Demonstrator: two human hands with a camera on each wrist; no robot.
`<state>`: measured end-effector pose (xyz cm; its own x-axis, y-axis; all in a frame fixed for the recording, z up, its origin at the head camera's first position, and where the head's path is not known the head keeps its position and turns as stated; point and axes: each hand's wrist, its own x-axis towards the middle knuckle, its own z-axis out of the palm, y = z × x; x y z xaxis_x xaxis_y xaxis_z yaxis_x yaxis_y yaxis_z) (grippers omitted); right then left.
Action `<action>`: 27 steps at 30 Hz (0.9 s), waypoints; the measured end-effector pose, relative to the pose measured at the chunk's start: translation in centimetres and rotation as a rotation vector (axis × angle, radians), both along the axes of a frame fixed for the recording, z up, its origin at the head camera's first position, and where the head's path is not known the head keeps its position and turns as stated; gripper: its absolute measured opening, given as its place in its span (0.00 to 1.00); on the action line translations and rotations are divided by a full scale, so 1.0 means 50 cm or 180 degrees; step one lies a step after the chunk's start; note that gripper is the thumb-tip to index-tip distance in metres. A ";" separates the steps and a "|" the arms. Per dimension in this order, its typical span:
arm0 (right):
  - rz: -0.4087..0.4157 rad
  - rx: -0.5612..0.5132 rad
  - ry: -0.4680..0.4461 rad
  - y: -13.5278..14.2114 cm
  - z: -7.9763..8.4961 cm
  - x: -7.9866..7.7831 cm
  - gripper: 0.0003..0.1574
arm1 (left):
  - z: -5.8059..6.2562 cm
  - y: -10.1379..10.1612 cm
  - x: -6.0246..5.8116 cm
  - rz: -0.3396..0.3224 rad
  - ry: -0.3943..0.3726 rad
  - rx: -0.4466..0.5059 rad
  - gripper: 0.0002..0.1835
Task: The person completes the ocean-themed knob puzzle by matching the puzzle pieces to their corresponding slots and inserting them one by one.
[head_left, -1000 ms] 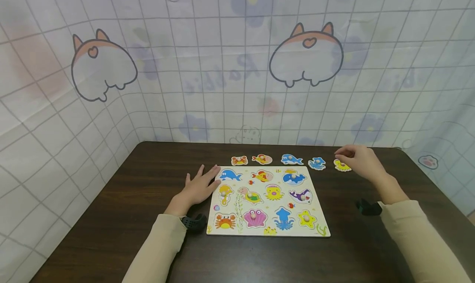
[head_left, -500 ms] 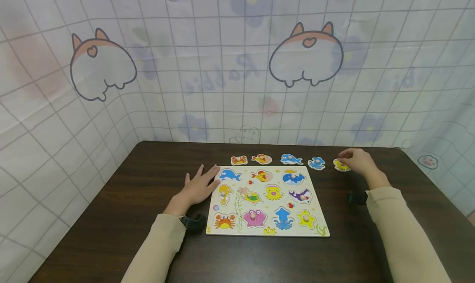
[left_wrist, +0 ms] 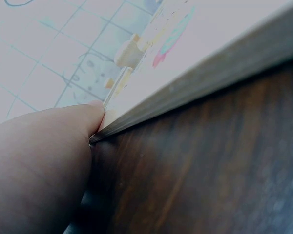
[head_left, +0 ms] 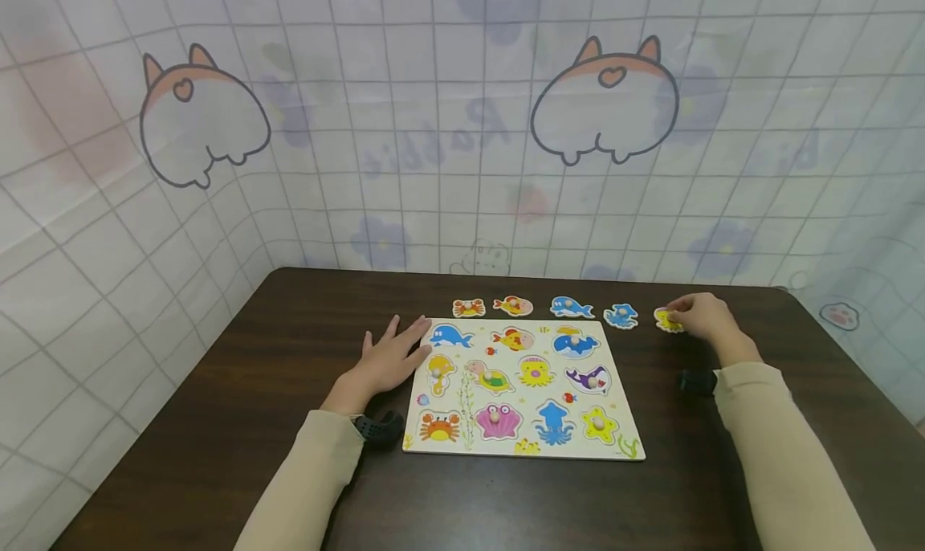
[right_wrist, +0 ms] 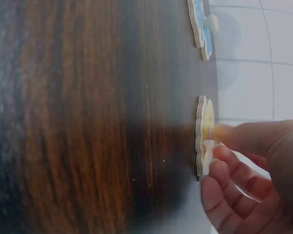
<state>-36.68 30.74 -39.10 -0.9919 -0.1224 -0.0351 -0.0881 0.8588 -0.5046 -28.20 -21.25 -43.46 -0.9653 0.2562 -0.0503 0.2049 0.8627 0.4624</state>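
The puzzle board [head_left: 523, 446] lies flat on the dark wooden table. My left hand [head_left: 383, 365] rests at its upper left edge with fingers spread, and in the left wrist view the thumb [left_wrist: 90, 119] touches the board's edge. Beyond the board's upper right corner, my right hand [head_left: 706, 320] pinches the knob of a yellow octopus puzzle piece [head_left: 667, 320]. The right wrist view has this piece [right_wrist: 203, 112] edge-on at the tabletop, thumb and finger at its knob, other fingers curled beside it.
Behind the board lie a crab piece [head_left: 468, 308], a fish piece [head_left: 513, 306], a blue whale piece [head_left: 572, 308] and a blue squid piece [head_left: 621, 316]. Other knobbed pieces, such as the pink shell [head_left: 499, 422], sit in the board. A patterned cloth [head_left: 405, 133] hangs behind the table [head_left: 491, 503].
My right hand has lowered onto the yellow octopus piece and taken its knob. The left hand stays in place at the board. The head view has shifted slightly.
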 end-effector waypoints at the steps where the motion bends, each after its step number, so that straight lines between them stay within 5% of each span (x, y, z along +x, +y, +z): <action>1: -0.0005 -0.0003 -0.0021 0.001 0.000 0.001 0.22 | 0.001 0.001 0.000 -0.0005 0.0001 -0.0002 0.35; 13: 0.0036 0.0145 0.0047 0.008 0.003 0.002 0.20 | 0.007 0.004 0.000 -0.0044 -0.0010 -0.0005 0.35; 27: 0.0309 0.0233 0.0350 -0.024 0.070 0.033 0.19 | 0.003 -0.001 0.001 -0.0017 -0.0021 -0.0016 0.35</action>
<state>-35.02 29.54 -35.62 -0.9738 -0.2191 0.0607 -0.2239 0.8776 -0.4238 -28.17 -21.31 -43.31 -0.9636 0.2611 -0.0580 0.2064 0.8638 0.4595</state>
